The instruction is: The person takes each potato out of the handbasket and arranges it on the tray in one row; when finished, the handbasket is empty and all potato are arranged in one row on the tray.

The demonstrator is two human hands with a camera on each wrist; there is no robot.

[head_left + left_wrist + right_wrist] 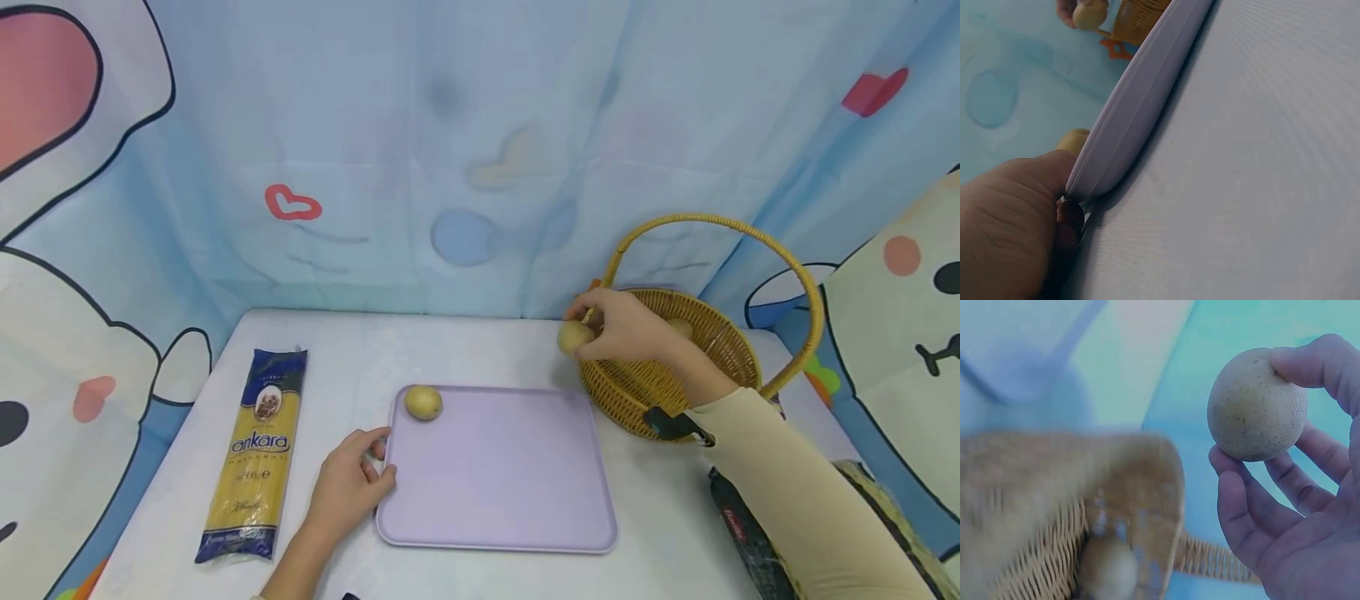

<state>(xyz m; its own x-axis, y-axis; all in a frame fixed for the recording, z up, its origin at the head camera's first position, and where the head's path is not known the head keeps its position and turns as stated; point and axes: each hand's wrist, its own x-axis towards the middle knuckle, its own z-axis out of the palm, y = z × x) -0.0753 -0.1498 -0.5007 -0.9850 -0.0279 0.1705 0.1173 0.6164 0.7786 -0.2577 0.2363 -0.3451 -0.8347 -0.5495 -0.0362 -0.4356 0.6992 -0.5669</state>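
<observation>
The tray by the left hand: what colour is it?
Pale lilac; the tray shows best in the head view.

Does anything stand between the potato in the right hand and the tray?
Nothing visible: the potato in the right hand is outside the basket; the other potato sits at the far-left corner of the tray.

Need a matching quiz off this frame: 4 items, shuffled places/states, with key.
Column 1
1. pasta packet
2. left hand
3. right hand
4. wicker basket

Column 2
A. gripping a potato
B. standing on the white table, right of the lilac tray
C. lying on the white table, left of the lilac tray
D. gripping the left edge of the lilac tray

Pairs: 1-C, 2-D, 3-A, 4-B
</observation>
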